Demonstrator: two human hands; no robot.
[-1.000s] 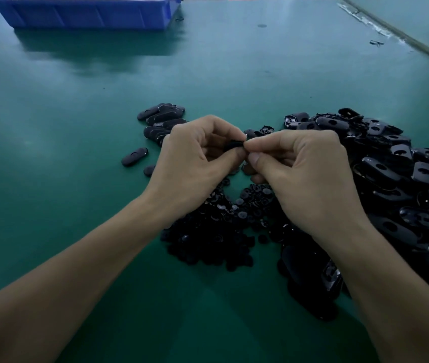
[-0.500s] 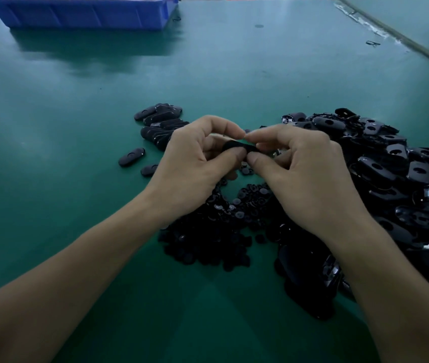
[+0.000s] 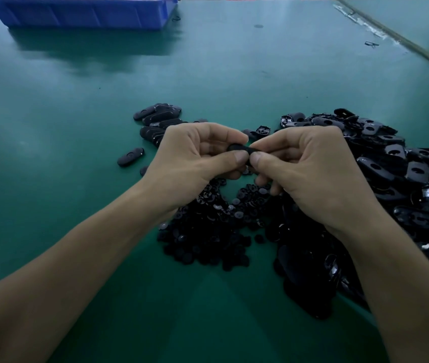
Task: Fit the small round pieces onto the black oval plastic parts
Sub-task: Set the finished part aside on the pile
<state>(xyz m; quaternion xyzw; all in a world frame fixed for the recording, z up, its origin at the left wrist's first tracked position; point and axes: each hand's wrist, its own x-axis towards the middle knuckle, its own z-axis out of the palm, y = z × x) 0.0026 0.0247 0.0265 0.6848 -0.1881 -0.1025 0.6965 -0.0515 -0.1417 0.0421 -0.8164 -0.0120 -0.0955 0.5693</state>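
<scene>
My left hand (image 3: 195,163) and my right hand (image 3: 310,169) meet above the green table, and both pinch one black oval part (image 3: 237,148) between thumbs and forefingers. Only its top edge shows; whether a round piece sits on it is hidden by my thumbs. Under my hands lies a heap of small round pieces (image 3: 208,226). A big pile of black oval parts with holes (image 3: 397,179) spreads out on the right. A smaller group of oval parts (image 3: 158,119) lies left of my hands, with a single one (image 3: 130,157) apart from it.
A blue plastic bin (image 3: 82,11) stands at the far left of the green table (image 3: 51,127). The table's edge strip (image 3: 402,43) runs diagonally at the far right, with a small dark scrap (image 3: 371,44) beside it.
My hands stayed together over the round pieces. The oval part has turned a little in my fingers, and both thumbs now press side by side on its near edge.
</scene>
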